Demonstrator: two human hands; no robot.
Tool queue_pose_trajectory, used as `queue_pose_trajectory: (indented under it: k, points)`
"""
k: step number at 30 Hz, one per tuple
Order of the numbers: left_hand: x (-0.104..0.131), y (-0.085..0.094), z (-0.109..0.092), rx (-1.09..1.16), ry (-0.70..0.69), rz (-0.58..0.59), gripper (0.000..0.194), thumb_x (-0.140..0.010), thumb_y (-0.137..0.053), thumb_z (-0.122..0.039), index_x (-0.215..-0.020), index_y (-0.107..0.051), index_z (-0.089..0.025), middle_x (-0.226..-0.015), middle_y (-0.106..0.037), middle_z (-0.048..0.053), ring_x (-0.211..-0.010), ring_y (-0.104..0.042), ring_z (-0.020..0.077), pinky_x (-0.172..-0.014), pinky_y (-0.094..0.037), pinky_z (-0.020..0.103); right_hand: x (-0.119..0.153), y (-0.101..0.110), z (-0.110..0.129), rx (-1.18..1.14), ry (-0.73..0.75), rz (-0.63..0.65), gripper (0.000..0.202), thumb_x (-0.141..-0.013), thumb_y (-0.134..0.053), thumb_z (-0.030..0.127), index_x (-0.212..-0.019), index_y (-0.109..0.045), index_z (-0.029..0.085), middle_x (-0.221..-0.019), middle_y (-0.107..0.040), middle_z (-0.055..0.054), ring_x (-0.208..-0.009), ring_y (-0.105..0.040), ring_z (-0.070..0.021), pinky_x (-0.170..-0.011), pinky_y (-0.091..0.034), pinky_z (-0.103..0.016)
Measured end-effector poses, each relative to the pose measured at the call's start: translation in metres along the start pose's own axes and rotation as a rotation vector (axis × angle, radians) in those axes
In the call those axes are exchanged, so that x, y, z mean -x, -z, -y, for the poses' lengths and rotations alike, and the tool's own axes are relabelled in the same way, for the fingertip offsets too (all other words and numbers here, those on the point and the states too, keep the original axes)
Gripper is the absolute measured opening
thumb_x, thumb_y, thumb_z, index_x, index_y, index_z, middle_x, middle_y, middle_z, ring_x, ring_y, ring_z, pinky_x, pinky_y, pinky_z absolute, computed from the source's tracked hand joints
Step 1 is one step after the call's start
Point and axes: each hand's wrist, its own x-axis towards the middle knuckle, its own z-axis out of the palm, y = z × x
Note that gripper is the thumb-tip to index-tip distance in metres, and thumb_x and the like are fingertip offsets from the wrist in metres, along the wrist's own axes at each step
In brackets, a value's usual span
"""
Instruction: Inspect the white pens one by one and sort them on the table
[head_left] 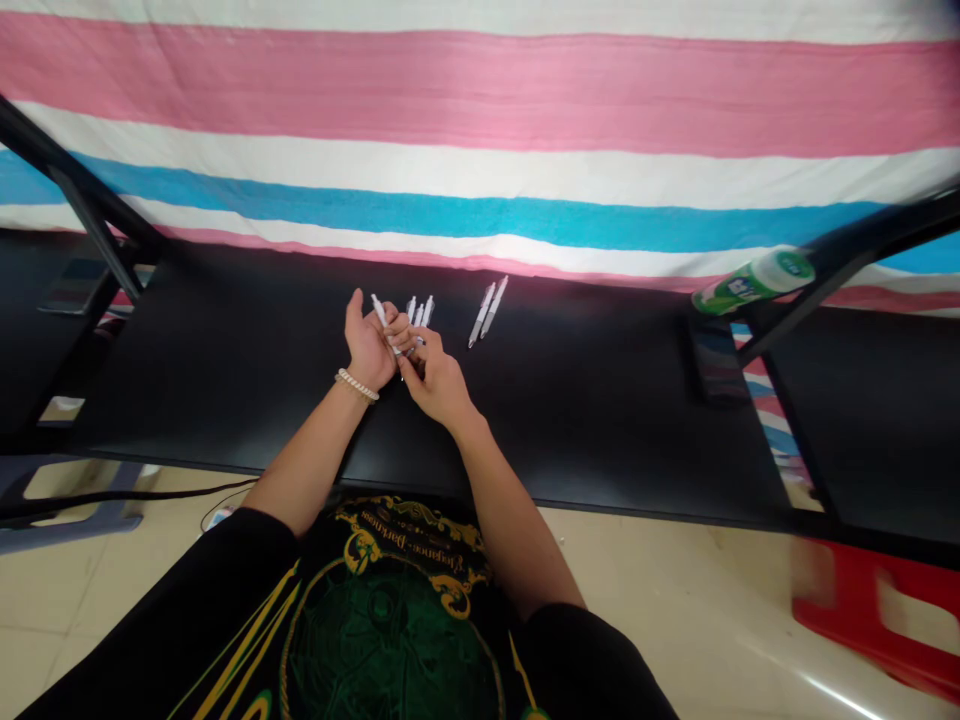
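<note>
My left hand [373, 346], with a beaded bracelet at the wrist, holds a white pen [379, 310] across its palm and curled fingers. The thumb stands away from it. My right hand [439, 380] meets the pen's lower end with its thumb and fingertips closed on it. Just beyond my hands, several white pens [427, 311] lie close together on the black table, partly hidden by my fingers. Farther right, two white and grey pens [493, 308] lie side by side at a slant.
The black table [600, 400] ends at a striped cloth [480, 90]. A green and white canister [754, 282] and a dark phone-like object [718, 358] are at the right, near a metal frame bar. A red stool [862, 610] stands at the lower right.
</note>
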Motion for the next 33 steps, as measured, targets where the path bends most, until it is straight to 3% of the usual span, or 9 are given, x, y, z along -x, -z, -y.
queue_pose_trajectory:
  k: [4, 7, 9, 14, 18, 23, 28, 33]
  points:
    - [-0.003, -0.002, 0.007, -0.090, -0.020, 0.038, 0.059, -0.094, -0.040, -0.071, -0.071, -0.058, -0.020, -0.056, -0.046, 0.000, -0.048, -0.051, 0.0120, -0.048, -0.046, 0.026, 0.000, 0.002, -0.001, -0.038, 0.023, 0.026, 0.048, -0.095, -0.054, 0.030, -0.141, -0.042, 0.025, -0.072, -0.060, 0.005, -0.058, -0.055, -0.0133, -0.063, -0.043, -0.025]
    - [-0.010, 0.003, 0.012, -0.184, -0.127, 0.068, 0.054, -0.095, -0.045, -0.067, -0.093, -0.069, -0.019, -0.081, -0.065, 0.007, -0.073, -0.065, 0.0171, -0.065, -0.053, 0.030, -0.002, 0.004, -0.003, 0.011, 0.039, -0.033, 0.029, -0.096, -0.051, 0.029, -0.123, -0.061, 0.024, -0.075, -0.063, 0.001, -0.061, -0.055, -0.0133, -0.066, -0.045, -0.026]
    - [-0.016, 0.009, 0.017, -0.287, -0.216, 0.068, 0.050, -0.096, -0.047, -0.063, -0.103, -0.071, -0.020, -0.097, -0.070, 0.009, -0.087, -0.067, 0.0185, -0.076, -0.053, 0.030, -0.004, 0.005, -0.005, 0.064, 0.005, -0.127, 0.022, -0.096, -0.050, 0.028, -0.107, -0.068, 0.023, -0.080, -0.066, -0.002, -0.066, -0.057, -0.0148, -0.069, -0.046, -0.028]
    - [-0.022, 0.022, 0.022, -0.644, -0.485, -0.015, 0.027, -0.091, -0.066, -0.044, -0.105, -0.073, -0.023, -0.110, -0.070, 0.008, -0.099, -0.066, 0.0189, -0.091, -0.049, 0.031, -0.007, 0.012, -0.014, 0.178, -0.190, -0.363, 0.021, -0.094, -0.052, 0.029, -0.100, -0.070, 0.021, -0.079, -0.066, -0.005, -0.073, -0.059, -0.0194, -0.074, -0.048, -0.034]
    - [-0.022, 0.030, 0.017, -0.859, -0.635, -0.102, 0.014, -0.089, -0.066, -0.026, -0.101, -0.072, -0.024, -0.103, -0.068, 0.006, -0.095, -0.063, 0.0193, -0.091, -0.048, 0.032, -0.007, 0.016, -0.020, 0.326, -0.280, -0.398, 0.020, -0.091, -0.054, 0.028, -0.099, -0.070, 0.020, -0.086, -0.062, -0.008, -0.081, -0.058, -0.0225, -0.077, -0.048, -0.038]
    - [-0.023, 0.041, 0.009, -1.196, -0.741, -0.314, 0.024, -0.077, -0.068, -0.013, -0.099, -0.068, -0.022, -0.103, -0.062, 0.008, -0.093, -0.058, 0.0236, -0.092, -0.047, 0.039, -0.005, 0.010, -0.022, 0.373, -0.260, -0.403, 0.020, -0.089, -0.057, 0.030, -0.102, -0.068, 0.018, -0.106, -0.055, -0.013, -0.082, -0.056, -0.0202, -0.073, -0.047, -0.036]
    - [-0.022, 0.050, 0.005, -1.559, -0.707, -0.482, 0.035, -0.075, -0.069, -0.016, -0.108, -0.060, -0.019, -0.113, -0.059, 0.017, -0.107, -0.057, 0.0373, -0.099, -0.041, 0.053, -0.005, 0.008, -0.015, 0.352, -0.211, -0.339, 0.015, -0.091, -0.055, 0.028, -0.096, -0.067, 0.020, -0.100, -0.057, -0.009, -0.081, -0.058, -0.0194, -0.073, -0.046, -0.034]
    - [-0.019, 0.050, 0.001, -1.519, -0.686, -0.363, 0.031, -0.080, -0.066, -0.016, -0.110, -0.062, -0.020, -0.095, -0.065, 0.014, -0.102, -0.061, 0.0361, -0.095, -0.042, 0.046, -0.006, 0.009, -0.007, 0.324, -0.156, -0.287, 0.012, -0.092, -0.053, 0.026, -0.091, -0.065, 0.022, -0.091, -0.060, -0.005, -0.076, -0.057, -0.0174, -0.072, -0.044, -0.031]
